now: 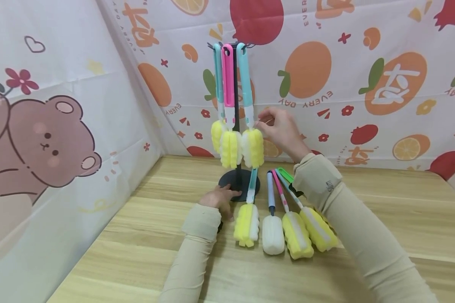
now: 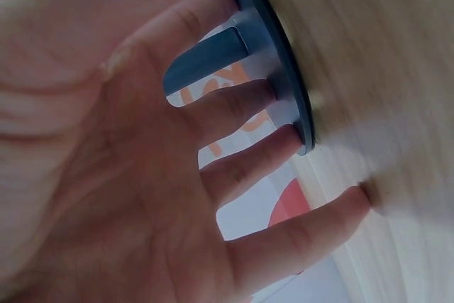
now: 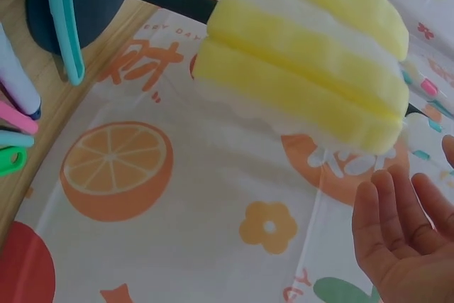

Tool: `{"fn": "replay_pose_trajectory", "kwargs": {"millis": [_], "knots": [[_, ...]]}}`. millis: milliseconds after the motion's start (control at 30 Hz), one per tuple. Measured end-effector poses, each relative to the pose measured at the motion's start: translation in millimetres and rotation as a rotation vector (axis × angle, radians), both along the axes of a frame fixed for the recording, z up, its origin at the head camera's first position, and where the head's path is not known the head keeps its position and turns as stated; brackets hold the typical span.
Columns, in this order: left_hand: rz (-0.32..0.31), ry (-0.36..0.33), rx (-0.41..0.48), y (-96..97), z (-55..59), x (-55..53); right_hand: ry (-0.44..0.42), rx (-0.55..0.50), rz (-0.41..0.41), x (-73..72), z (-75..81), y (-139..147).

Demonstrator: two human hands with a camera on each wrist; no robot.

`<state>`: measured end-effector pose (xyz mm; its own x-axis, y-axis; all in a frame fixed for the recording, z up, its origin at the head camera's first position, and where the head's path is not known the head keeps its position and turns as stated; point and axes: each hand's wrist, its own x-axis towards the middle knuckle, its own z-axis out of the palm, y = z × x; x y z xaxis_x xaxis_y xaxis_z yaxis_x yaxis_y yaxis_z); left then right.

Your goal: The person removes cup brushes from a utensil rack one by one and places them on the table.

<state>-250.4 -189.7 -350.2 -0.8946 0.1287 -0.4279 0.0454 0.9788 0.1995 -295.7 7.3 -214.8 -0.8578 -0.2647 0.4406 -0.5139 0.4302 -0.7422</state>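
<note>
A black stand with a round base (image 1: 224, 181) holds several sponge bottle brushes by their handle loops. Hanging in front are a pink-handled brush (image 1: 228, 80) and a turquoise-handled brush (image 1: 245, 80); another turquoise brush (image 1: 218, 84) hangs behind at the left. My left hand (image 1: 217, 199) rests on the base with spread fingers; in the left wrist view, several fingertips touch its rim and one finger (image 2: 305, 243) reaches the table. Beside the neck of the right hanging brush is my right hand (image 1: 282, 129), its fingers loosely bent around nothing in the right wrist view.
On the wooden table (image 1: 144, 235) lie more brushes: a turquoise one (image 1: 246, 225) against the base, a white-sponged one (image 1: 273, 235) and yellow-sponged ones (image 1: 297, 237) to its right. A fruit-print cloth (image 1: 326, 139) hangs behind, a bear-print cloth (image 1: 60, 139) at the left.
</note>
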Motion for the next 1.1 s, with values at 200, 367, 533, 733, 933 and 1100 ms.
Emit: {"fn": "replay_pose_trajectory", "kwargs": {"millis": [200,367,533,733,933,1100], "knots": [[-0.003,0.005,-0.002,0.3,-1.6,0.4,-0.045,0.002,-0.006,0.3,-0.5,-7],[0.0,0.003,0.003,0.0,-2.1,1.0,-0.062,0.006,-0.005,0.4,0.0,-11],[0.001,0.007,-0.003,0.2,-1.9,0.4,-0.068,0.012,-0.009,-2.1,0.5,-13],[-0.005,0.001,-0.004,0.7,-2.3,-0.6,-0.056,0.028,-0.018,-6.2,1.3,-19],[-0.007,0.002,0.002,1.6,-1.9,-1.8,0.08,0.101,-0.062,-8.2,-0.3,-24],[-0.012,0.005,-0.017,0.8,-1.8,-1.0,0.148,0.152,-0.1,-6.2,-2.0,-25]]}}
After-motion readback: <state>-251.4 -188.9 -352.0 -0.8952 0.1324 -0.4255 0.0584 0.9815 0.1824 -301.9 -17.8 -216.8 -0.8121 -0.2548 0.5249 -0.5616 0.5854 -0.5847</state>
